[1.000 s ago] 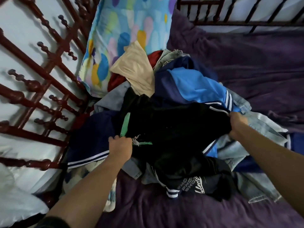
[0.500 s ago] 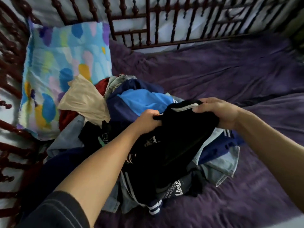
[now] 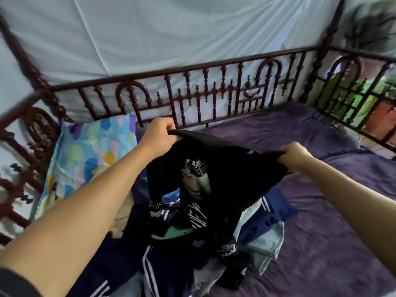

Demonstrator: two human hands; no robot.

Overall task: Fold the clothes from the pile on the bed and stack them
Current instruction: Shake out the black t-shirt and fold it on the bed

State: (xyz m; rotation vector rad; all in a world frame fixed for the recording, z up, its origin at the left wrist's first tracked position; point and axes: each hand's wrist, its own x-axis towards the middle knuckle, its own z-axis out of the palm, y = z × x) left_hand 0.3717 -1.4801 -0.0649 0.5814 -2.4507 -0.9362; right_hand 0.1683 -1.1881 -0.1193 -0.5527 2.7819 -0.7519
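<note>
Above the pile [image 3: 252, 228] on the bed [image 3: 334, 243], the left hand [image 3: 159, 137] and right hand [image 3: 294, 154] each gripped an edge of a black garment [image 3: 225, 166], possibly a printed shirt, held raised.

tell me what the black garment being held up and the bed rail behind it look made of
The black garment: soft matte knit, probably cotton jersey; it drapes limply between the grips and carries a printed graphic. The bed rail: dark reddish-brown, slightly glossy, likely varnished wood given the turned spindles; painted metal can't be ruled out.
</note>
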